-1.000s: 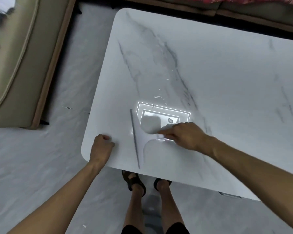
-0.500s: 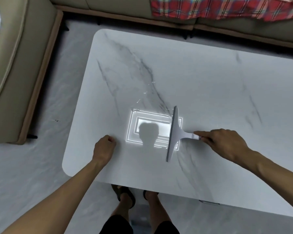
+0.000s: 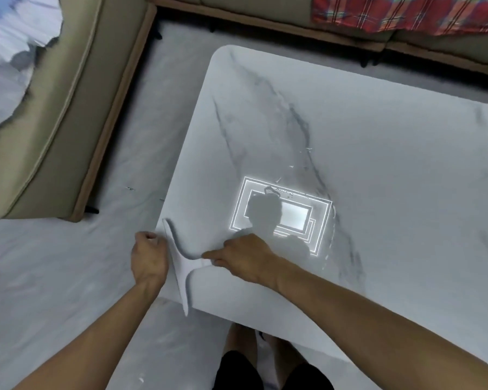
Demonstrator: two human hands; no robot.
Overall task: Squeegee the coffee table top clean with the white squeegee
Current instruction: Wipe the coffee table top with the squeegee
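The white squeegee (image 3: 181,266) lies with its long blade along the left edge of the white marble coffee table (image 3: 378,153), the blade's near end sticking out past the near-left corner. My right hand (image 3: 243,257) grips its handle on the table top. My left hand (image 3: 148,256) is a loose fist just off the table's left edge, right beside the blade. A few water streaks and droplets (image 3: 307,156) glint on the top around a bright rectangular ceiling-light reflection (image 3: 282,212).
A beige sofa (image 3: 54,108) stands to the left across a strip of pale floor (image 3: 54,277). Another sofa with a red plaid cloth (image 3: 406,15) runs along the far side. My legs and feet (image 3: 265,361) are at the table's near edge.
My right hand has swept the squeegee leftward from mid-table to the left edge. My left hand has shifted off the table top to beside the edge. The view has shifted right.
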